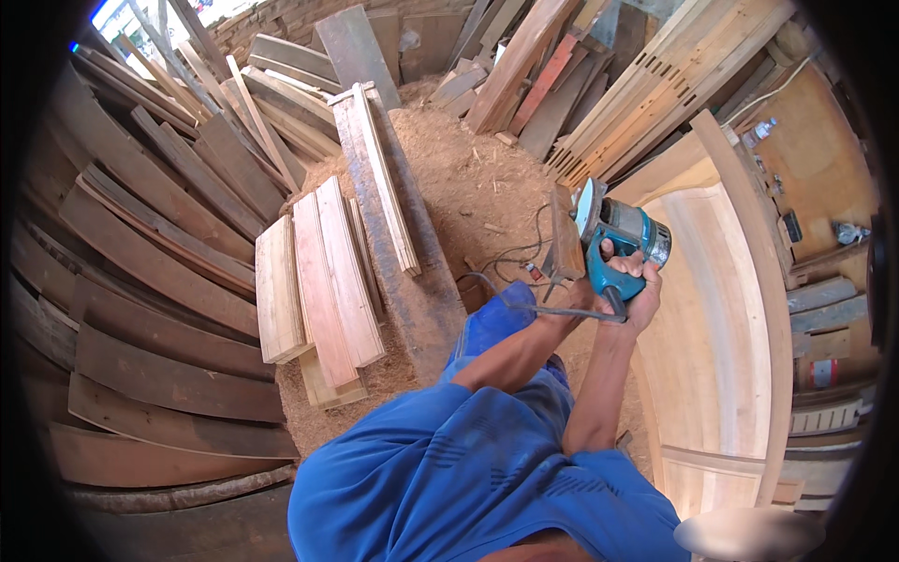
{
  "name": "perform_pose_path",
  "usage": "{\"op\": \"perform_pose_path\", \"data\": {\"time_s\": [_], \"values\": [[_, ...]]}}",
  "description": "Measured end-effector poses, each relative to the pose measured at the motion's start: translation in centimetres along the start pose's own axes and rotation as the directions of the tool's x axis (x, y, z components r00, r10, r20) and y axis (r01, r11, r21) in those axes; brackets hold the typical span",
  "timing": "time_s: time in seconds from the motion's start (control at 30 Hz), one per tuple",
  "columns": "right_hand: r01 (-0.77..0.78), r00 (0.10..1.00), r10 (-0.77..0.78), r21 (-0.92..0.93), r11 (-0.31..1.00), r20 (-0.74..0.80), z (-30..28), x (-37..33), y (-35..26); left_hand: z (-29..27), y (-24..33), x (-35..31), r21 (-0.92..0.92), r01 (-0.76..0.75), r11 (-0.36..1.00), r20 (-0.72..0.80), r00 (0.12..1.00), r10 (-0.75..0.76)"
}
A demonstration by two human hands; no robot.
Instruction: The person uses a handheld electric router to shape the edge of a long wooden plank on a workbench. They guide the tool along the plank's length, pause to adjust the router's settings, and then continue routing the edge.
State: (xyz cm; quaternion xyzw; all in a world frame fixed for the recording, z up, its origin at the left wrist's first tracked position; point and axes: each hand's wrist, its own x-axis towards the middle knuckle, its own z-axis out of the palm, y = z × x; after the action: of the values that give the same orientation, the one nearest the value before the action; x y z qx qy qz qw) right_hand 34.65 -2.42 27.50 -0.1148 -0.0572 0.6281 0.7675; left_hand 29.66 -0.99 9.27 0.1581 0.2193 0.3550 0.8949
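A teal router (618, 239) is held up in front of me, tilted on its side. Its pale round base faces left and the metal-banded motor end faces right. My right hand (642, 298) wraps round the router's lower grip, beside the black cord sleeve. My left hand (584, 294) is closed at the left side of the same handle, largely hidden behind it; curled fingers show inside the handle loop. The dark cord (571, 311) crosses over my left wrist. Just left of the router's base is a brown wooden block (564, 239), partly covered.
A large pale wooden door panel (698, 309) stands close on my right. Left of me, a dusty plank (421, 253) carries narrow strips, beside stacked boards (328, 272). Long boards (169, 370) crowd the left wall. Sawdust (468, 178) covers the floor, with loose cord (524, 248) on it.
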Motion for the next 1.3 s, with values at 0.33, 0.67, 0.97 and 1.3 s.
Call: {"op": "perform_pose_path", "data": {"time_s": [0.33, 0.67, 0.97, 1.3], "values": [[-0.295, 0.954, 0.294, 0.008, 0.956, 0.053, 0.5, -10.4, 1.5, 0.5, 3.9, -6.2, 0.364, -0.104, 0.926, 0.030, 0.995, 0.100], [0.138, 0.975, 0.135, -0.960, 0.244, 0.175, -6.5, -8.2, -10.8, -0.5, 7.0, -16.3, 0.650, -0.120, 0.750, -0.026, 0.983, 0.179], [0.314, 0.930, 0.143, -0.933, 0.177, 0.340, 1.8, -4.5, -7.0, -0.8, 7.1, -19.2, 0.721, -0.104, 0.685, -0.042, 0.980, 0.194], [0.174, 0.985, 0.004, -0.985, 0.004, 0.174, 0.4, -8.2, -6.7, -1.0, 7.6, -21.4, 0.761, -0.085, 0.644, -0.060, 0.978, 0.200]]}}
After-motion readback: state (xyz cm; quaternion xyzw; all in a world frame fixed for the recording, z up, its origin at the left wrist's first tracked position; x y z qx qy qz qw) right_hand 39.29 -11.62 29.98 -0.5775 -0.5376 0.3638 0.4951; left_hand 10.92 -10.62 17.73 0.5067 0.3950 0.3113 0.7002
